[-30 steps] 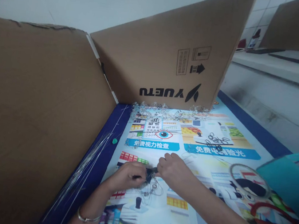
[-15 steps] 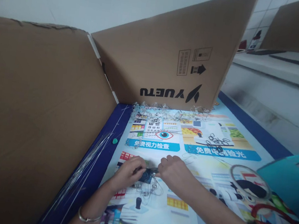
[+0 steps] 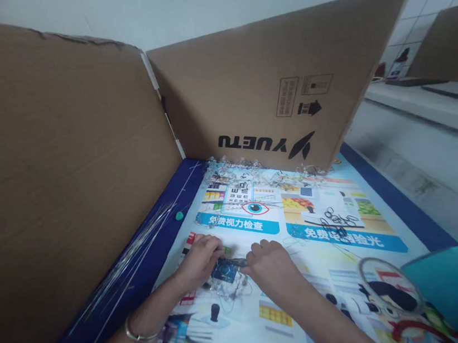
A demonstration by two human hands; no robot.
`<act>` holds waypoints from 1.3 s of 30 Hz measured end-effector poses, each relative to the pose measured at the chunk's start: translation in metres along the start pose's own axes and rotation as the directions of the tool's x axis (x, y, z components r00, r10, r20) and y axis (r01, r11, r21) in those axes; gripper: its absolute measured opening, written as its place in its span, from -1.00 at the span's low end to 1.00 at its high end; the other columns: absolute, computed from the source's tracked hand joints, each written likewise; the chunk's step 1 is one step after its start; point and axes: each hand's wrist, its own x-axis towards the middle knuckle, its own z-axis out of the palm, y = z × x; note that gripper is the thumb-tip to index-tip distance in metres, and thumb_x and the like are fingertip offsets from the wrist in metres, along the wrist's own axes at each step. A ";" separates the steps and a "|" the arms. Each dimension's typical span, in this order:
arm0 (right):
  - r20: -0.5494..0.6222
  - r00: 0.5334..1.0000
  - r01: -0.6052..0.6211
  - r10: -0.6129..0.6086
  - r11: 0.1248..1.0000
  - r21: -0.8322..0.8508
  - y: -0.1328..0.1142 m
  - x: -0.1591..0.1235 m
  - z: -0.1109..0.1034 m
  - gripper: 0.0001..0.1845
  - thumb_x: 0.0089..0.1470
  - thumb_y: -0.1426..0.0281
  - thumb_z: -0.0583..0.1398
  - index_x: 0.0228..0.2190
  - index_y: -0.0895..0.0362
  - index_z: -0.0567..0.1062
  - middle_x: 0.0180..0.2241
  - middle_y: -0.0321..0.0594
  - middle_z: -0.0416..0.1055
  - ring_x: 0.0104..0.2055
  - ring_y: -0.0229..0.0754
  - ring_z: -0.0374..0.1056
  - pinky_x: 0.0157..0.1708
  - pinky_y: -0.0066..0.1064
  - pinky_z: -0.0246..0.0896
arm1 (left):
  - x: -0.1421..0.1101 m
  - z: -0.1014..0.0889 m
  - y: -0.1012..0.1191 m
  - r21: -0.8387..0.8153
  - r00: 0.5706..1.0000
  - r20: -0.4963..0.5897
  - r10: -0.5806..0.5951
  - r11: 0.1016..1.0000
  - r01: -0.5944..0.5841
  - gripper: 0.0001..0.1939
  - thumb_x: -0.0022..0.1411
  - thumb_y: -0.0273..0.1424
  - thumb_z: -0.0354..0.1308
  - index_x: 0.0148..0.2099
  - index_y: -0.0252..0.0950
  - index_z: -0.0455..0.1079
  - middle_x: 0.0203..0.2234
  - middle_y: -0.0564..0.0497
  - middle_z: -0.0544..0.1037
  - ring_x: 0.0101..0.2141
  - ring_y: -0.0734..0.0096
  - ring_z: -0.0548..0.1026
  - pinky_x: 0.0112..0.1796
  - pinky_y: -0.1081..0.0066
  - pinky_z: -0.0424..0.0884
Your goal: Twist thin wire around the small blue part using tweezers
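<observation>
My left hand (image 3: 199, 259) and my right hand (image 3: 271, 263) meet over a printed poster mat (image 3: 303, 311), both with fingers curled. Between them lies a small dark blue square piece (image 3: 224, 271), which the left fingertips pinch at its left edge. My right fingertips pinch a thin dark part (image 3: 239, 262) at its upper right. Thin clear wire loops with small beads (image 3: 230, 292) trail on the mat just below the piece. A metal bangle (image 3: 139, 335) circles my left wrist.
Cardboard walls stand to the left (image 3: 54, 182) and behind (image 3: 260, 91). A row of clear beads (image 3: 255, 166) lies along the back wall. Black rings (image 3: 336, 219), a green blob (image 3: 180, 215), clear wires (image 3: 133, 254) and a teal box (image 3: 451, 279) sit around.
Both hands have shifted slightly up the mat with the blue piece, which now lies flatter and more exposed. The view has tilted a little.
</observation>
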 end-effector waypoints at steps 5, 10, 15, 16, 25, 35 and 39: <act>-0.016 1.000 -0.001 0.001 1.000 0.001 0.000 0.000 0.000 -0.75 -0.05 0.22 0.20 -0.55 0.16 0.46 -0.54 -0.18 0.39 -0.41 -0.11 0.25 -0.49 -0.37 -0.12 | 0.000 -0.002 -0.001 -0.048 1.000 0.011 0.021 0.999 -0.020 -0.84 0.20 -0.51 -0.12 -0.38 -0.28 0.25 -0.45 0.02 0.40 -0.34 0.37 0.31 -0.27 0.35 0.18; -0.013 1.000 0.000 0.000 1.000 0.031 0.000 0.000 -0.001 -0.77 -0.04 0.24 0.20 -0.55 0.15 0.47 -0.53 -0.19 0.40 -0.40 -0.12 0.26 -0.48 -0.37 -0.12 | -0.001 -0.002 -0.002 -0.083 0.998 -0.008 0.069 0.994 -0.069 -0.84 0.23 -0.49 -0.13 -0.35 -0.29 0.24 -0.44 0.01 0.38 -0.34 0.37 0.30 -0.27 0.36 0.19; -0.009 1.000 -0.015 0.015 0.999 0.045 -0.001 0.000 -0.001 -0.77 -0.05 0.24 0.21 -0.53 0.15 0.47 -0.52 -0.17 0.40 -0.38 -0.11 0.26 -0.47 -0.37 -0.10 | -0.002 -0.004 -0.002 -0.108 0.993 -0.017 0.118 0.987 -0.119 -0.83 0.23 -0.50 -0.14 -0.35 -0.30 0.26 -0.41 -0.02 0.38 -0.32 0.37 0.30 -0.27 0.37 0.20; -0.011 1.000 -0.022 0.022 0.999 0.044 -0.002 0.000 -0.001 -0.77 -0.05 0.23 0.21 -0.53 0.16 0.48 -0.51 -0.17 0.40 -0.38 -0.11 0.26 -0.47 -0.37 -0.10 | -0.002 -0.004 -0.002 -0.115 0.993 -0.017 0.121 0.986 -0.122 -0.83 0.23 -0.51 -0.14 -0.34 -0.30 0.26 -0.40 -0.02 0.38 -0.31 0.37 0.30 -0.27 0.37 0.21; 0.005 0.997 -0.075 0.075 0.997 0.028 -0.007 -0.001 0.002 -0.77 -0.02 0.24 0.18 -0.52 0.16 0.48 -0.50 -0.16 0.40 -0.40 -0.09 0.28 -0.47 -0.35 -0.07 | -0.004 -0.004 -0.003 -0.127 0.980 0.003 0.201 0.972 -0.199 -0.81 0.24 -0.51 -0.14 -0.28 -0.32 0.31 -0.40 -0.05 0.37 -0.31 0.37 0.29 -0.29 0.38 0.23; 0.046 0.997 -0.069 0.067 0.997 0.032 -0.008 0.000 -0.004 -0.77 -0.03 0.25 0.19 -0.53 0.16 0.48 -0.51 -0.15 0.41 -0.42 -0.08 0.29 -0.51 -0.36 -0.06 | -0.002 -0.002 0.000 -0.102 0.974 0.004 0.227 0.969 -0.225 -0.78 0.23 -0.52 -0.13 -0.30 -0.31 0.34 -0.45 0.00 0.36 -0.35 0.40 0.29 -0.33 0.40 0.23; 0.048 0.997 -0.059 0.057 0.997 0.044 -0.008 0.000 -0.004 -0.76 -0.01 0.26 0.18 -0.53 0.17 0.47 -0.52 -0.14 0.42 -0.43 -0.12 0.29 -0.52 -0.38 -0.07 | -0.002 -0.003 0.000 -0.107 0.973 0.007 0.229 0.968 -0.227 -0.79 0.23 -0.52 -0.13 -0.31 -0.32 0.34 -0.45 -0.01 0.36 -0.35 0.39 0.29 -0.34 0.40 0.23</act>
